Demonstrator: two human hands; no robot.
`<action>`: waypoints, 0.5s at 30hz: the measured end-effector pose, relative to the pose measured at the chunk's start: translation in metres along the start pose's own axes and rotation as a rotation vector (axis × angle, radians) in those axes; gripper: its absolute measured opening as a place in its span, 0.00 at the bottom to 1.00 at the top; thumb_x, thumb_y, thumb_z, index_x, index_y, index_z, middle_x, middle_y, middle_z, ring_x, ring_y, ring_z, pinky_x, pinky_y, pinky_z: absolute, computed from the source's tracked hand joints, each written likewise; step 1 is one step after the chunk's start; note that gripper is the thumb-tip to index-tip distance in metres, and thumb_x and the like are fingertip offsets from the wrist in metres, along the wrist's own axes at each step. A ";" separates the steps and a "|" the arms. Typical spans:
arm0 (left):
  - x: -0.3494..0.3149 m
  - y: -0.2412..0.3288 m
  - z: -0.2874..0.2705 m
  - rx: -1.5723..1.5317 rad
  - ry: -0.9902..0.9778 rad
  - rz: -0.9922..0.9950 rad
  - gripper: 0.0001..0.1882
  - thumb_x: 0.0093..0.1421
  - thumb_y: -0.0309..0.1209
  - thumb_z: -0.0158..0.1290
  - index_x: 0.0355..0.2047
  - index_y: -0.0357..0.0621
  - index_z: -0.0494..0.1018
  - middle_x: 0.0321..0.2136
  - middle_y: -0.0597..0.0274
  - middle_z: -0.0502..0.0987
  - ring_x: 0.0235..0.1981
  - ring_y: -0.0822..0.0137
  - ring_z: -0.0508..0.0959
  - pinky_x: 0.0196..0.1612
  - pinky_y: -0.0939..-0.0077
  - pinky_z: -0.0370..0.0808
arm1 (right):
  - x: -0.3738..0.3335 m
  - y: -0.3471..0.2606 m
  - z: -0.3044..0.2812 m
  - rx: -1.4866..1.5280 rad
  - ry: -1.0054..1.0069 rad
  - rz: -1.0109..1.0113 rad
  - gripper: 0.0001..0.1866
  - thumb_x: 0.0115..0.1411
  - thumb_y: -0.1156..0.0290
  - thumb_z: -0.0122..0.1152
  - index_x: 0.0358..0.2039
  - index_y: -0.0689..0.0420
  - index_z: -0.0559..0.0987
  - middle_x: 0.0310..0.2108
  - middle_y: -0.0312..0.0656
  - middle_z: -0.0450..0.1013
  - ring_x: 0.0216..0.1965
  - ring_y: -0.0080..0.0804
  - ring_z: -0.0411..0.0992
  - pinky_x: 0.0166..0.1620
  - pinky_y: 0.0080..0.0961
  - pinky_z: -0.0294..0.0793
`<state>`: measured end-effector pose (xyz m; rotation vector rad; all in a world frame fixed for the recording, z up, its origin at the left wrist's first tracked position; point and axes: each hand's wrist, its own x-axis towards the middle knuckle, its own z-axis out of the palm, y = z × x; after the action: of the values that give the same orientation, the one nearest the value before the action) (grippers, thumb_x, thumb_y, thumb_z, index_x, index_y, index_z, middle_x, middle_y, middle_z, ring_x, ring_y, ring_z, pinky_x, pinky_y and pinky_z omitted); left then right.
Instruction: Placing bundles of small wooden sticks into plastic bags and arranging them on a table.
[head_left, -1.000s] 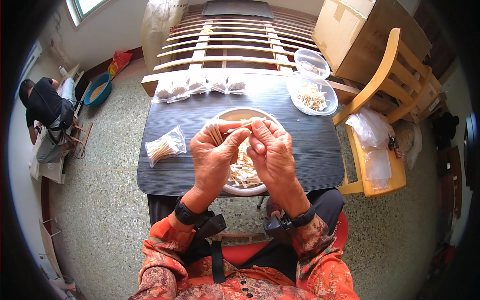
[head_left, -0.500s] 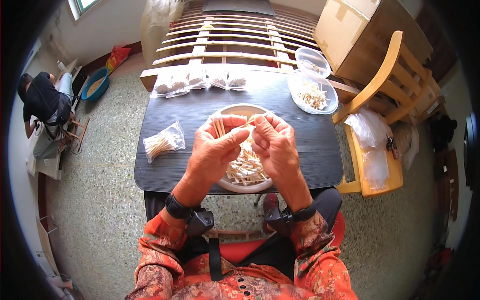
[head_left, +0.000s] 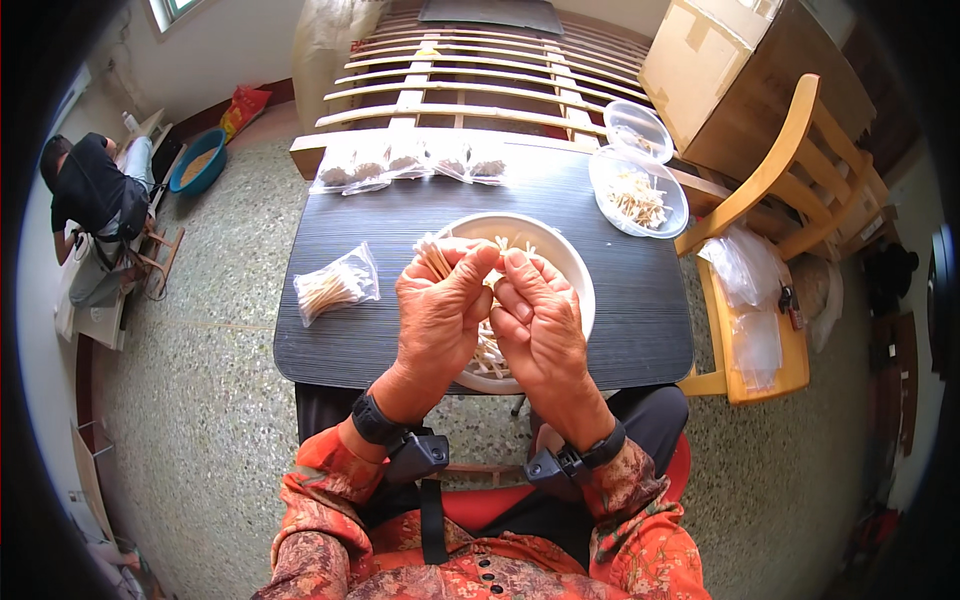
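Note:
A bundle of cotton swabs [head_left: 432, 257] is gripped in the curled fingers of my left hand [head_left: 437, 318]. My right hand [head_left: 545, 315] is closed, its thumb and forefinger pinching at swabs [head_left: 503, 244] close to my left thumb tip. Both hands are over a pale round bowl [head_left: 586, 300], the two pinches almost touching. Loose cotton swabs [head_left: 487, 357] lie in the bowl, partly hidden by my hands. To the left on the dark table [head_left: 330, 355] rests a clear plastic bag of swabs [head_left: 337, 284].
Small clear bags with brownish contents [head_left: 405, 160] line the table's far edge. Clear tubs [head_left: 640, 200] stand at the far right. A wooden chair [head_left: 765, 360] holds plastic bags. Beyond are a slatted bed frame [head_left: 460, 85] and a cardboard box [head_left: 700, 60]. Another person [head_left: 95, 195] sits far left.
My hands have drawn closer together over the bowl, and the right hand has shifted slightly left and down. The left hand keeps its bundle of swabs. The whole view has shifted slightly.

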<state>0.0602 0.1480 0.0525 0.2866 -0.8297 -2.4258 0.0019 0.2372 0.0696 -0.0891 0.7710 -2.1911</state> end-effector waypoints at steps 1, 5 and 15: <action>0.000 -0.001 0.000 0.019 -0.017 0.026 0.03 0.56 0.24 0.56 0.30 0.39 0.73 0.24 0.63 0.76 0.13 0.82 0.62 0.14 0.87 0.55 | 0.000 0.000 0.000 0.017 -0.001 -0.005 0.04 0.61 0.75 0.54 0.30 0.61 0.73 0.17 0.27 0.61 0.14 0.10 0.55 0.14 0.09 0.54; -0.001 -0.002 0.003 0.058 -0.016 0.089 0.04 0.55 0.23 0.58 0.30 0.38 0.74 0.22 0.65 0.75 0.13 0.83 0.62 0.14 0.87 0.55 | 0.000 -0.001 -0.002 0.003 -0.036 -0.039 0.04 0.61 0.74 0.55 0.30 0.60 0.73 0.15 0.27 0.60 0.13 0.10 0.53 0.14 0.09 0.53; 0.000 0.015 -0.006 0.250 -0.154 -0.173 0.07 0.60 0.30 0.53 0.33 0.37 0.71 0.22 0.67 0.71 0.13 0.85 0.59 0.13 0.90 0.54 | 0.018 -0.036 -0.027 -0.452 -0.169 -0.032 0.06 0.55 0.74 0.62 0.27 0.62 0.75 0.16 0.31 0.66 0.13 0.12 0.57 0.15 0.11 0.54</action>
<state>0.0686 0.1355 0.0569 0.2778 -1.2270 -2.5269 -0.0420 0.2561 0.0643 -0.5090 1.1573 -1.9703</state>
